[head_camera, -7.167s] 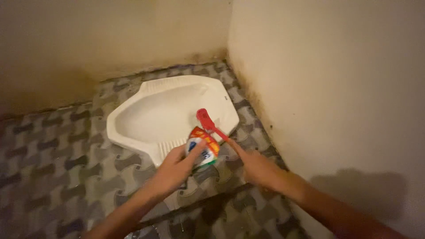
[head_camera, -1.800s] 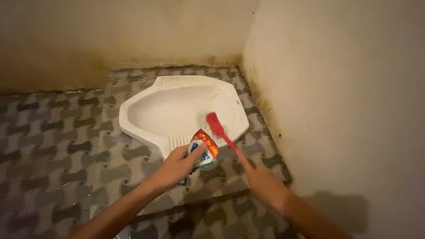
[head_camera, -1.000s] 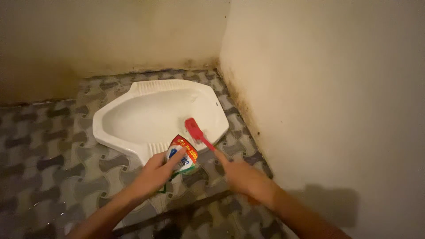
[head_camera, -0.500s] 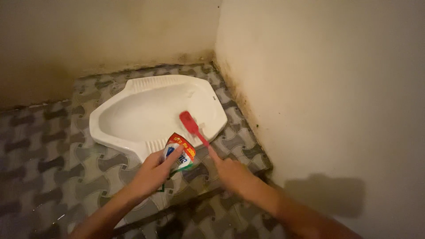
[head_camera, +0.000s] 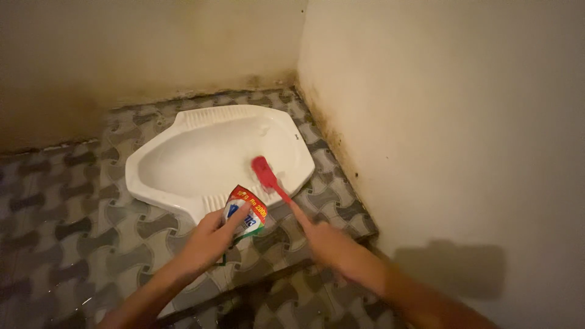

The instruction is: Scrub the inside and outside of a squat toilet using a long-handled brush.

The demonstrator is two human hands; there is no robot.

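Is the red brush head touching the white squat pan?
Touching. The head view shows the brush head lying on the pan rim's inner slope with no gap, its handle running back to the right hand.

Small pouch [head_camera: 246, 214], red top, white-blue-green front, beside white pan rim [head_camera: 183, 204]

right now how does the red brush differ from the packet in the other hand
The red brush is long and thin with a flat head, one plain colour; the packet is short, soft and crumpled, printed in white, red, blue and green. The brush head lies on the white squat pan, while the packet is held up off it, at its near edge. The right hand holds the brush, the left hand the packet.
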